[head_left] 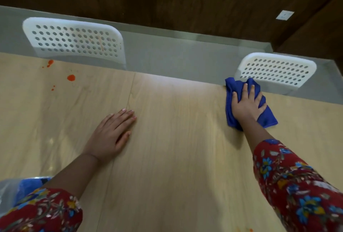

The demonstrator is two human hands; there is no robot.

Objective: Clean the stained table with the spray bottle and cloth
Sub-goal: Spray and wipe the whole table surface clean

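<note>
The light wooden table [176, 157] fills the view. Orange-red stains [71, 77] dot its far left part, with a smaller splash [49, 62] near the far edge. My right hand [246, 105] lies flat with straight fingers on a crumpled blue cloth [231, 114] and presses it onto the table at the far right edge. Resting flat on the bare wood near the middle is my left hand [111, 135], fingers together, holding nothing. A tiny orange speck [251, 230] shows at the bottom right. No spray bottle is clearly visible.
Two white perforated chair backs stand beyond the far edge, one at the left [74, 40], one at the right [276, 70]. A blurred blue and clear plastic object [22, 189] sits at the near left corner. Grey floor and a dark wooden wall lie behind.
</note>
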